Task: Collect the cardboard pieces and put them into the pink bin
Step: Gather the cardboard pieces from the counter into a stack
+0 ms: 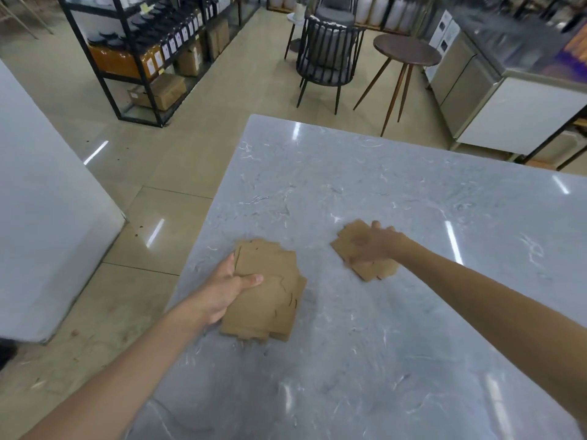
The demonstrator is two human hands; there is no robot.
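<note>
Bare forearms reached in from the near edge over the grey marbled stone worktop (397, 312). On it, the left hand (222, 292) was clamped on a fanned stack of flat brown cardboard pieces (266, 296), thumb pressed on top and fingers curled under the left edge. The right hand (374, 247), blurred, lay over a smaller brown cardboard pile (349, 241) well apart to the right, fingers bent down around its far and near edges; whether it had truly closed on the pile I could not tell.

Judging the risks: the left stack was splayed, its lower pieces jutting out at the near right corner, so a one-sided pinch could let them slide free when lifted. The right pile lay flat on slick stone, and a hasty scoop might push it along or leave the bottom piece behind. No pink bin showed, so carrying two loose bundles any way would invite dropping some.
</note>
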